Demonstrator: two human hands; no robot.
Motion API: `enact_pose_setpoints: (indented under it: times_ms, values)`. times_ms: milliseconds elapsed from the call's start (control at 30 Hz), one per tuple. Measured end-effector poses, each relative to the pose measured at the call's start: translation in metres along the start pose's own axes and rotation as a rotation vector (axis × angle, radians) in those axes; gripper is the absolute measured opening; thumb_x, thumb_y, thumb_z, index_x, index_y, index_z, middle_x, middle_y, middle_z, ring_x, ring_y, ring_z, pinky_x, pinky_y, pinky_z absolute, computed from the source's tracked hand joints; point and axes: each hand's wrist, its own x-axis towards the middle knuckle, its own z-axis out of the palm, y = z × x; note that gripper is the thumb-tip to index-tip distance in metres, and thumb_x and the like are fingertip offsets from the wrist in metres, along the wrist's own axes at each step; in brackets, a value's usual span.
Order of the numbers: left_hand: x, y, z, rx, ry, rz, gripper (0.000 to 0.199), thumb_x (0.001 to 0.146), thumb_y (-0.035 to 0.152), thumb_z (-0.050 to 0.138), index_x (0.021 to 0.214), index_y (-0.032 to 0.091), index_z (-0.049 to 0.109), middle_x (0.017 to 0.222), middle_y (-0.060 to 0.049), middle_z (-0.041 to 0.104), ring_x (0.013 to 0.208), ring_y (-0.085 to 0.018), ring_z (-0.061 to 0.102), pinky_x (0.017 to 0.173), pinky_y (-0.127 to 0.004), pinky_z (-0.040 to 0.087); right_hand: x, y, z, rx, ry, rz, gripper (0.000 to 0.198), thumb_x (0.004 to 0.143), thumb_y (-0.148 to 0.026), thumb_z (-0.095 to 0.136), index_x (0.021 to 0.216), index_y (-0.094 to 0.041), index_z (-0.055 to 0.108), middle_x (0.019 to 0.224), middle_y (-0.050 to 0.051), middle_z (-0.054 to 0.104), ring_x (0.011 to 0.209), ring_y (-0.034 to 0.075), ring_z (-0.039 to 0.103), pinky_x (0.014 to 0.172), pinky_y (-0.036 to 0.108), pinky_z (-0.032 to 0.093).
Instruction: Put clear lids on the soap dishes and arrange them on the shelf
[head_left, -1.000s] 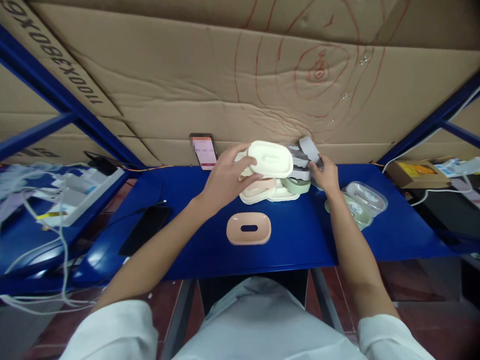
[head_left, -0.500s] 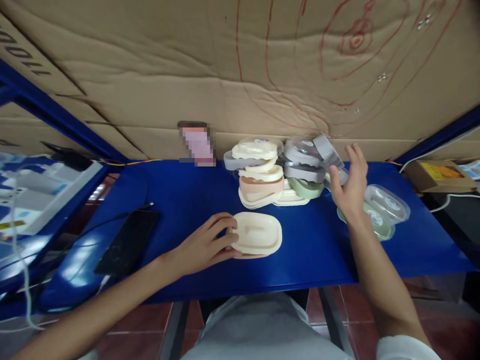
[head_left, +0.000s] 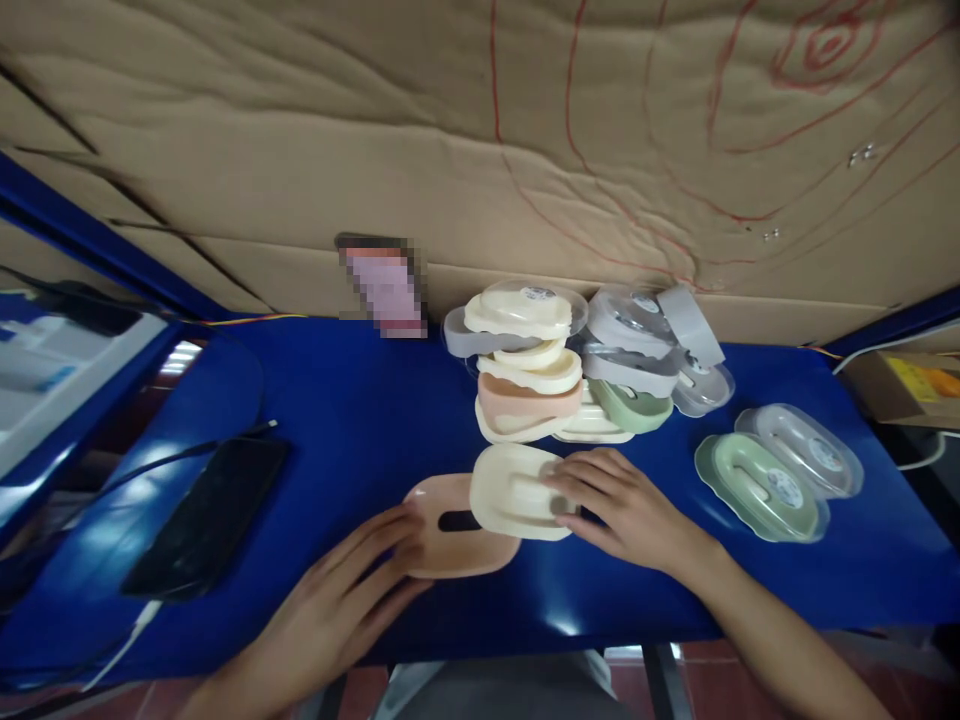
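A pink dish (head_left: 450,530) with a dark slot in its middle lies near the front edge of the blue table (head_left: 352,400), and a cream piece (head_left: 517,490) of the same rounded oblong shape rests partly over its right end, shifted to the right so that the two are not yet lined up. The left hand (head_left: 337,610) is laid against the near left rim of the pink dish, its fingers (head_left: 375,560) stretched out and slightly apart, pressed flat rather than closed round anything. The right hand (head_left: 622,510) is laid on the right end of the cream piece, its fingers (head_left: 574,490) extended and loosely spread over the top, not curled under the rim as far as can be seen. It is judged that the pairing of these two parts is under way but unfinished: the cream piece has been brought onto the dish, and seating it squarely is left. Both pieces have their long axes running left to right, roughly parallel to the table's front edge, with the cream piece turned slightly. Behind them a heap of dishes (head_left: 570,370) in cream, pink, grey and green is piled unsorted against the cardboard wall (head_left: 450,150). A green dish (head_left: 757,485) under a clear cover lies apart at the right, and a black phone (head_left: 206,520) at the left.
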Motion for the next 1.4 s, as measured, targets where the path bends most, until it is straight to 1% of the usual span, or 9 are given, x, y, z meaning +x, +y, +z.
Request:
enact_pose_setpoints:
  times_ms: [167,433,567,667,733,833,967,1133,1400]
  values:
    - [-0.037,-0.004,-0.017,0.045,0.119,-0.145,0.026,0.103,0.016,0.067,0.129,0.017,0.068,0.13,-0.011,0.075,0.126,-0.026,0.072,0.108,-0.037,0.062,0.004,-0.007,0.007,0.06,-0.031,0.05,0.039,0.109,-0.036,0.06,0.146,-0.023,0.062,0.136,0.011,0.074,0.131,0.028,0.066,0.11,0.049,0.057]
    - [-0.059,-0.017,-0.025,0.146,0.197,-0.115,0.028,0.102,0.018,0.066,0.129,0.022,0.068,0.125,-0.012,0.075,0.121,-0.031,0.074,0.095,-0.047,0.068,0.002,-0.008,0.02,0.12,0.003,0.086,0.038,0.108,-0.035,0.062,0.145,-0.028,0.063,0.138,0.011,0.071,0.133,0.03,0.066,0.111,0.052,0.06]
    - [-0.037,0.002,-0.015,0.113,0.219,-0.079,0.02,0.104,0.02,0.065,0.123,0.017,0.066,0.12,-0.014,0.074,0.123,-0.031,0.073,0.096,-0.045,0.068,0.002,-0.015,0.019,0.227,0.033,0.111,0.063,0.105,-0.039,0.067,0.162,-0.028,0.044,0.161,0.018,0.052,0.149,0.031,0.055,0.116,0.048,0.058]
    - [0.002,0.018,0.001,0.084,0.227,-0.007,0.017,0.104,0.02,0.066,0.12,0.014,0.064,0.12,-0.015,0.074,0.123,-0.029,0.072,0.102,-0.044,0.066,0.002,-0.024,0.019,0.227,0.037,0.011,0.082,0.097,-0.047,0.077,0.167,-0.027,0.039,0.172,0.021,0.038,0.159,0.036,0.043,0.122,0.054,0.052]
    - [0.027,0.023,0.012,0.081,0.193,0.052,0.014,0.105,0.021,0.065,0.118,0.015,0.065,0.12,-0.014,0.074,0.125,-0.028,0.071,0.106,-0.043,0.064,0.002,-0.026,0.021,0.147,0.03,-0.075,0.081,0.096,-0.049,0.079,0.165,-0.027,0.044,0.173,0.019,0.039,0.161,0.037,0.039,0.125,0.058,0.047]
    - [0.049,0.024,0.023,0.082,0.086,0.064,0.017,0.107,0.021,0.061,0.123,0.016,0.064,0.126,-0.014,0.072,0.13,-0.029,0.069,0.111,-0.045,0.061,0.001,-0.023,0.028,0.004,0.027,-0.146,0.058,0.103,-0.039,0.071,0.158,-0.026,0.054,0.164,0.015,0.054,0.157,0.033,0.046,0.128,0.059,0.043]
    - [0.051,0.027,0.032,0.08,0.024,0.004,0.028,0.106,0.023,0.062,0.134,0.017,0.062,0.136,-0.016,0.066,0.132,-0.033,0.066,0.109,-0.05,0.061,0.001,-0.015,0.034,-0.056,0.052,-0.135,0.042,0.108,-0.031,0.063,0.15,-0.025,0.062,0.154,0.011,0.065,0.152,0.03,0.054,0.126,0.057,0.047]
    - [0.051,0.03,0.038,0.075,0.17,-0.045,0.026,0.106,0.02,0.06,0.131,0.017,0.065,0.144,-0.02,0.061,0.139,-0.035,0.061,0.111,-0.052,0.059,0.001,-0.012,0.034,0.001,0.109,-0.14,0.042,0.108,-0.033,0.063,0.149,-0.024,0.063,0.151,0.012,0.067,0.153,0.03,0.052,0.123,0.054,0.051]
    - [0.044,0.024,0.049,0.035,0.138,-0.002,0.032,0.104,0.03,0.067,0.133,0.017,0.066,0.141,-0.015,0.067,0.14,-0.034,0.06,0.115,-0.053,0.057,0.002,-0.011,0.037,-0.102,0.024,-0.16,0.046,0.105,-0.04,0.068,0.148,-0.023,0.065,0.15,0.015,0.068,0.149,0.031,0.056,0.123,0.054,0.051]
